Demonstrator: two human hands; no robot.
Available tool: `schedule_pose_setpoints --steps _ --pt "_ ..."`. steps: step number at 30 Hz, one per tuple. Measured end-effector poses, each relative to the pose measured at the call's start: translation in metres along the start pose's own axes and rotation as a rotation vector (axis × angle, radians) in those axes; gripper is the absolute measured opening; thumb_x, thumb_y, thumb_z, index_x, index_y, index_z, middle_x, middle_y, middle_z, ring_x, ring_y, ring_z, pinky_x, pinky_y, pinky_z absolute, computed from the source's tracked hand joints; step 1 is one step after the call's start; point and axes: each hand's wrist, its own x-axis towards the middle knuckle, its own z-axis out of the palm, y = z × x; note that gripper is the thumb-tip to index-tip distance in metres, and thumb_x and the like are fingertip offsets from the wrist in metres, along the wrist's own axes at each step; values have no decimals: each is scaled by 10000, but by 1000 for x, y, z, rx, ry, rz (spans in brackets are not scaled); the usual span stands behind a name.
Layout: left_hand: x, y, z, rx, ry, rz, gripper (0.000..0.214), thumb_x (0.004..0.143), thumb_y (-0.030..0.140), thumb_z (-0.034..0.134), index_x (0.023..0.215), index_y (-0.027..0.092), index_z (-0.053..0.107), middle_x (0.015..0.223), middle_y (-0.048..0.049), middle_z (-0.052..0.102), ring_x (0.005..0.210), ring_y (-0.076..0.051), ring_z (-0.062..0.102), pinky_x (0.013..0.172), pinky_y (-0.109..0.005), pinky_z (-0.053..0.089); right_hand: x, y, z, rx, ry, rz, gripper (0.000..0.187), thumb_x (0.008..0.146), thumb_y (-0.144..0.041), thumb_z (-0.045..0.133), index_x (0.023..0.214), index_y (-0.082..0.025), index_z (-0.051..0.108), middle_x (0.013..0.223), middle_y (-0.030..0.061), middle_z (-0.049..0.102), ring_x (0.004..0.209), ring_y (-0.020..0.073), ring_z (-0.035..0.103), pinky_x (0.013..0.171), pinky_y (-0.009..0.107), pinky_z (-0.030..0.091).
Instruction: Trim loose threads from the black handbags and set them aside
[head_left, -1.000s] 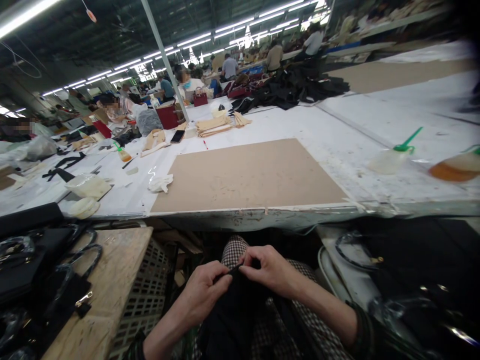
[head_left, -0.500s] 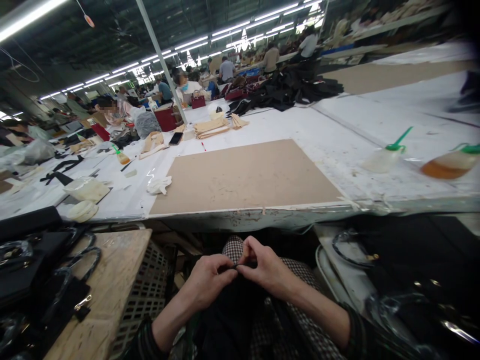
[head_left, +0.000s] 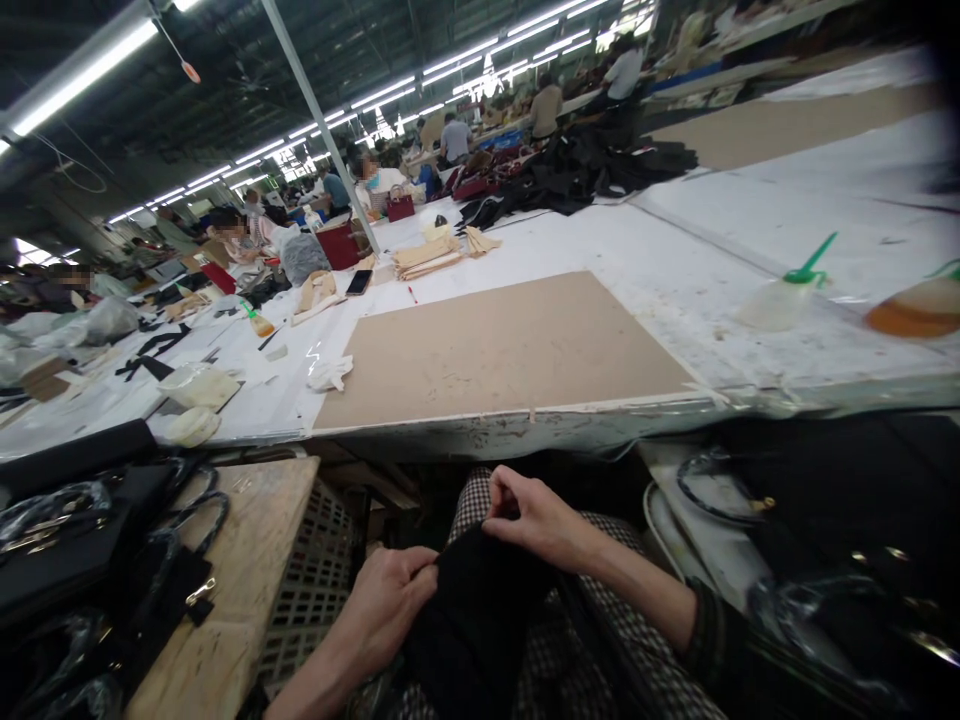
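Across my lap, over checked trousers (head_left: 472,505), lies a piece of black fabric (head_left: 480,610); its lower part runs out of view. My left hand (head_left: 394,600) pinches its left edge between thumb and fingers. At the upper right edge my right hand (head_left: 529,515) is closed, thumb against fingertips, on the same fabric. The two hands are apart, with the black edge stretched between them. Just beyond my knees is the front edge of the white worktable (head_left: 480,432).
A brown board (head_left: 510,350) lies on the table, with a crumpled white glove (head_left: 330,373) at its left. Green-spouted bottles (head_left: 787,295) stand to the right. Black bags lie on a wooden board (head_left: 247,540) at left, and more black bags (head_left: 862,520) at right.
My hands were together at the fabric's edge. The left hand has moved down and to the left, drawing the edge out. The view has shifted slightly.
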Motion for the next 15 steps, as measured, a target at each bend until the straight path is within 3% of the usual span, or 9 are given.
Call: schedule_pose_setpoints --steps 5,8,11,15 --pt "-29 -10 -6 -281 -78 5 389 924 341 416 1091 160 717 939 -28 719 902 -216 622 762 -254 447 -1 -2 2 51 -43 22 193 723 -149 672 791 -208 501 728 -36 624 667 137 569 596 234 434" --pt "-30 -9 -13 -452 -191 43 378 868 245 509 1209 167 654 1060 -40 707 1022 -231 613 855 -279 461 -3 -5 3 52 -36 5 164 721 -147 670 778 -199 525 725 -33 611 674 137 559 610 240 435" --pt "-12 -1 -14 -465 -182 91 427 831 223 583 1255 187 608 1156 -53 680 1061 -226 604 895 -294 456 -6 -7 7 105 -37 2 162 722 -146 674 777 -195 530 722 -35 604 672 135 554 608 241 433" --pt "35 17 1 -333 -102 222 302 794 297 666 1063 159 678 1015 -49 707 954 -215 618 848 -286 455 -7 -9 8 166 -36 0 171 722 -160 706 782 -192 549 734 -36 620 694 142 573 631 246 442"
